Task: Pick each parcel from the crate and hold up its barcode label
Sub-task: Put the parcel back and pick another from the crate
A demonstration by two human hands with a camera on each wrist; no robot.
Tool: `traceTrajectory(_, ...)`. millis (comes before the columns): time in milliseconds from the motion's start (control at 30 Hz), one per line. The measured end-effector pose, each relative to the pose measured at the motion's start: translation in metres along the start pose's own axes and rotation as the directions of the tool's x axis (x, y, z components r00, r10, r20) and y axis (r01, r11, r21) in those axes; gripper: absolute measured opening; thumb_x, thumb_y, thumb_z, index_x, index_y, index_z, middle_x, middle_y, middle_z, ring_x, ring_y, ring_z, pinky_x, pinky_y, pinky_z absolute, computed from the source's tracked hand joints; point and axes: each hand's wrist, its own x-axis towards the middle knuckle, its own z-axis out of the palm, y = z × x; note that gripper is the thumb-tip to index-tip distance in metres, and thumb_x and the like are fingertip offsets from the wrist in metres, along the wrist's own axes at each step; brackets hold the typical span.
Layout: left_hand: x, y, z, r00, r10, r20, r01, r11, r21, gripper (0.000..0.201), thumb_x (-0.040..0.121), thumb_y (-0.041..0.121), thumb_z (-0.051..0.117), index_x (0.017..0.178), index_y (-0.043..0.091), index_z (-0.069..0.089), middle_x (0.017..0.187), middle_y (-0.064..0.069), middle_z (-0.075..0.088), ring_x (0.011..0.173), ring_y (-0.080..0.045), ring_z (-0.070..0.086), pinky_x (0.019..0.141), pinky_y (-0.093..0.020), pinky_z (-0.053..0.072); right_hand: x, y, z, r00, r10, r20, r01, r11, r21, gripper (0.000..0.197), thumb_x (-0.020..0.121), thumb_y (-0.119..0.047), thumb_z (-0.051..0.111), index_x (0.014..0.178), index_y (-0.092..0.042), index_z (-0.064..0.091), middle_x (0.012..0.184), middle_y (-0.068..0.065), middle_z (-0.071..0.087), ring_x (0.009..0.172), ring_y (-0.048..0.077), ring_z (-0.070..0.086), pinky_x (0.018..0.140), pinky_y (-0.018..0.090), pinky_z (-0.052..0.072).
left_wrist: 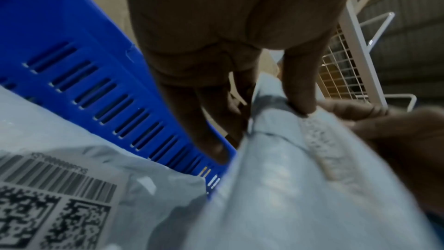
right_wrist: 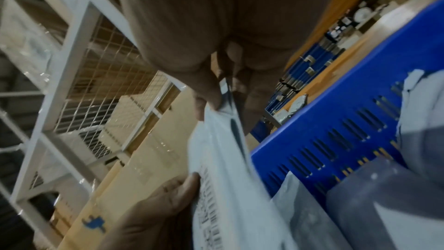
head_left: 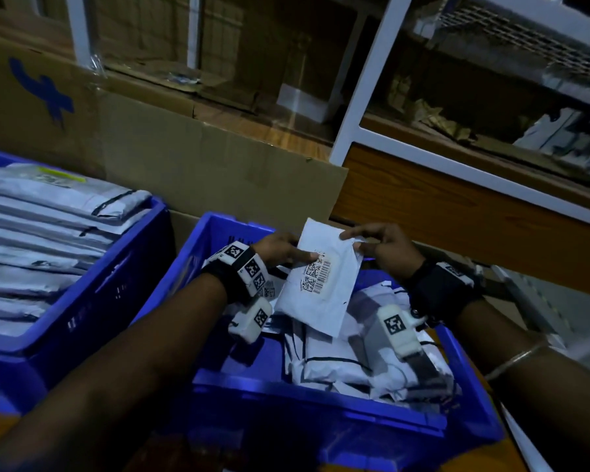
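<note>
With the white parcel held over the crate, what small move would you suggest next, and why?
Probably slide the left hand toward the edge of the parcel: its fingertip touches the top of the barcode label. The right hand already pinches the upper corner, clear of the label.

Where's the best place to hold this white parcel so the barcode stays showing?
Probably by the top edge, away from the label. The white parcel is flat and floppy, its barcode label mid-face. The right hand pinches the upper corner well; the left hand has a finger at the label, so its grip suits the left edge better.
</note>
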Motion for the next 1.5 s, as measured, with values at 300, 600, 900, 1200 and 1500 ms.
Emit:
traceTrajectory(300,0.01,-0.01,-0.01,0.988,0.052,-0.144,-0.071,0.988,-0.134,0.025,0.091,0.0,0.06,0.113,-0.011,0.059,0.084,-0.009,0.072,0.068,-0.017,0.071,0.056,-0.027,0.056,0.019,0.04,0.023,0.998,-0.007,-0.066,0.019,0.982,0.187,0.05,0.084,0.006,0.069,0.124,-0.019,0.053,0.127,0.012,0.06,0.107,0.026,0.063,0.07,0.033,0.06)
traceTrajectory(600,0.011,-0.01,-0.012,0.974,0.065,-0.218,-0.092,0.989,-0.116,0.032,0.092,0.007,0.061,0.121,-0.006,0.056,0.106,-0.02,0.069,0.09,-0.03,0.07,0.068,-0.035,0.059,0.029,0.065,0.05,0.999,0.015,-0.05,0.003,0.942,0.337,0.062,0.079,0.006,0.074,0.127,-0.021,0.046,0.114,0.011,0.069,0.092,0.015,0.071,0.074,0.035,0.06)
traceTrajectory(900,0.017,-0.012,-0.016,0.948,0.025,-0.318,-0.098,0.971,-0.217,0.041,0.084,0.007,0.071,0.121,0.01,0.054,0.098,-0.009,0.072,0.072,-0.02,0.072,0.052,-0.032,0.055,0.035,0.079,0.052,0.999,-0.039,0.036,0.024,0.937,0.349,0.045,0.084,0.005,0.068,0.124,-0.013,0.054,0.114,0.008,0.069,0.099,0.02,0.07,0.082,0.034,0.059)
traceTrajectory(1200,0.017,-0.012,-0.026,0.933,0.032,-0.359,-0.105,0.977,-0.186,0.025,0.086,0.006,0.068,0.111,0.006,0.061,0.092,-0.017,0.069,0.084,-0.035,0.067,0.074,-0.057,0.055,0.038,0.081,0.033,0.998,-0.058,0.009,0.054,0.967,0.251,0.029,0.085,-0.008,0.072,0.109,-0.014,0.057,0.104,0.009,0.073,0.086,0.017,0.072,0.072,0.032,0.058)
traceTrajectory(1500,0.017,-0.009,-0.029,0.933,0.05,-0.357,-0.145,0.959,-0.244,0.031,0.087,-0.001,0.062,0.112,0.017,0.062,0.097,-0.005,0.072,0.087,-0.031,0.07,0.068,-0.056,0.058,0.036,0.084,0.02,0.997,-0.035,-0.066,0.052,0.958,0.281,0.032,0.081,-0.004,0.075,0.106,0.003,0.056,0.103,0.013,0.068,0.087,0.018,0.066,0.069,0.025,0.056)
